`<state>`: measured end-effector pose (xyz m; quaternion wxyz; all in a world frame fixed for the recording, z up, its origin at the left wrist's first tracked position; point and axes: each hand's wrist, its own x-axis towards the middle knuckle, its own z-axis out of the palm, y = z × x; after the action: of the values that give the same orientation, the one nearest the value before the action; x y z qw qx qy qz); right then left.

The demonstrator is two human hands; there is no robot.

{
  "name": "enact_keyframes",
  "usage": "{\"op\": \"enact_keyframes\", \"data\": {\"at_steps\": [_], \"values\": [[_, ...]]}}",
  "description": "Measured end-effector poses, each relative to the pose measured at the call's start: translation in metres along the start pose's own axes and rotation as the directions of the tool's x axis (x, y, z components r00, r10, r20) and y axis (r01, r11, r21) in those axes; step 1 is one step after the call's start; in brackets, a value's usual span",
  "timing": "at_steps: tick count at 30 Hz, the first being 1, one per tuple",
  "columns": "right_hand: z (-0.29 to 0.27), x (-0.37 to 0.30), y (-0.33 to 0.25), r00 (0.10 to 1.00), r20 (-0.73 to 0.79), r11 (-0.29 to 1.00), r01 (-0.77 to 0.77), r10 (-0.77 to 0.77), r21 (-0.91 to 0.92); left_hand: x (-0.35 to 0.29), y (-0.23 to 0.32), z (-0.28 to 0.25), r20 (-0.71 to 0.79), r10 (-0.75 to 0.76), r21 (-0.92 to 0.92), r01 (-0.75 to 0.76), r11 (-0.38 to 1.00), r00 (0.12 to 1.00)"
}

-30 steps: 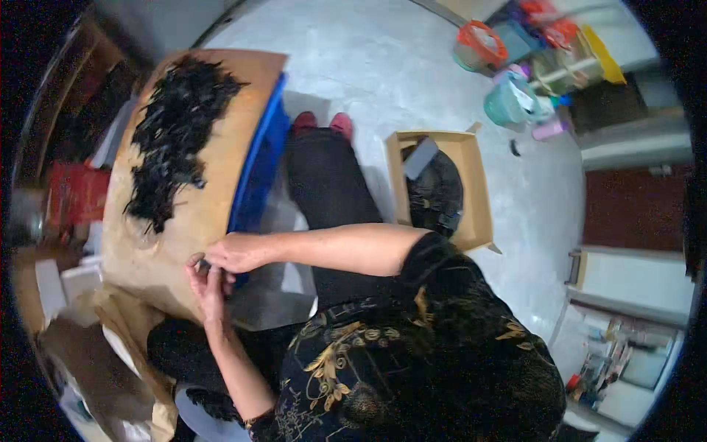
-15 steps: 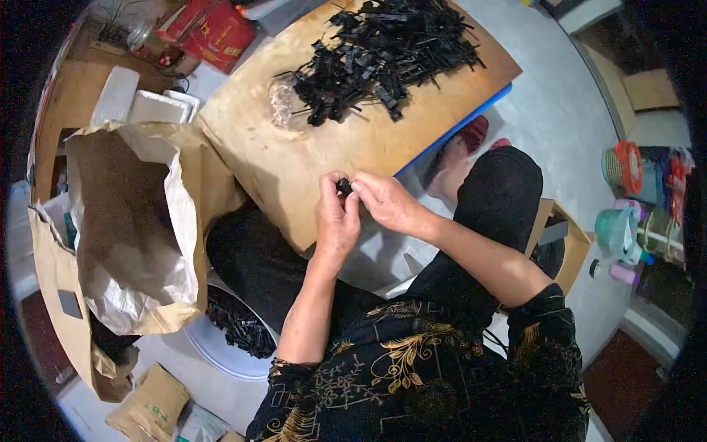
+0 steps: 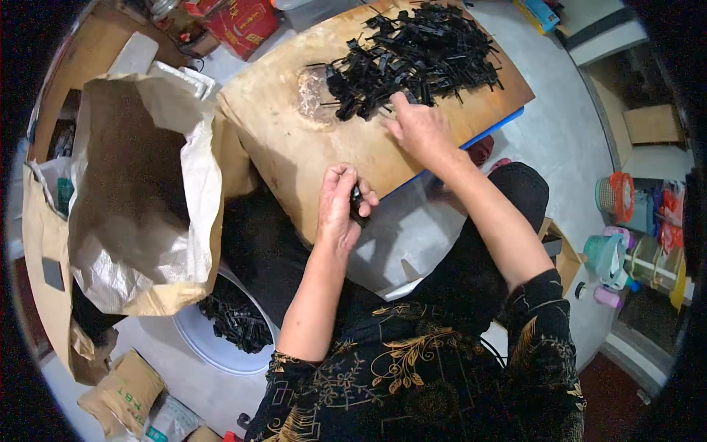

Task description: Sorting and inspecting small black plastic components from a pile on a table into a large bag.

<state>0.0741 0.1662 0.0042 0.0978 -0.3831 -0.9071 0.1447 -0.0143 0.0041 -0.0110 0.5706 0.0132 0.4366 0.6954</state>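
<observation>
A heap of small black plastic parts (image 3: 423, 55), many with thin sticks, lies on the far half of a tan board (image 3: 276, 144). My right hand (image 3: 426, 134) reaches over the board to the heap's near edge. Its index finger and thumb are apart, with nothing visible between them. Closer to me, my left hand (image 3: 339, 210) is closed around a small black plastic piece (image 3: 358, 205), just off the board's near edge. The fingers partly cover that piece, so its full shape is hidden.
Left of the board stands a large open paper sack (image 3: 202, 199) with a whitish lining. Below it, a pale round tub (image 3: 193, 346) contains more black parts. Brown packets (image 3: 121, 390) lie at the lower left. A red box (image 3: 239, 29) stands beyond the board; baskets (image 3: 615, 195) line the right.
My right hand has left my left hand and moved up and right to the heap. The left hand keeps a black piece, and the view has shifted slightly.
</observation>
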Motion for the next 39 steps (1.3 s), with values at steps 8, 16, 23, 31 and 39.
{"op": "enact_keyframes", "data": {"at_steps": [8,16,23,31,39], "values": [[0.025,0.013,0.025,0.98,-0.194,0.989,0.073,-0.048,0.125,-0.056,0.031,0.003,0.085,0.208,0.404,-0.225,0.887,0.974],[0.008,0.017,0.057,0.977,0.143,0.804,-0.211,0.157,0.556,-0.175,0.061,-0.089,-0.151,0.622,0.546,-0.46,0.701,0.768],[-0.018,-0.018,0.008,0.846,0.503,0.307,-0.534,0.18,0.788,-0.231,0.071,-0.203,0.006,0.817,0.883,0.38,-0.275,0.577],[-0.032,-0.085,-0.012,0.746,0.663,0.04,-0.662,-0.065,0.749,-0.138,0.034,-0.013,0.54,0.643,0.805,-0.556,-0.207,0.543],[-0.031,-0.121,-0.021,0.691,0.714,0.083,-0.709,-0.118,0.7,-0.057,-0.001,0.017,0.624,0.396,0.771,-0.614,-0.17,0.673]]}}
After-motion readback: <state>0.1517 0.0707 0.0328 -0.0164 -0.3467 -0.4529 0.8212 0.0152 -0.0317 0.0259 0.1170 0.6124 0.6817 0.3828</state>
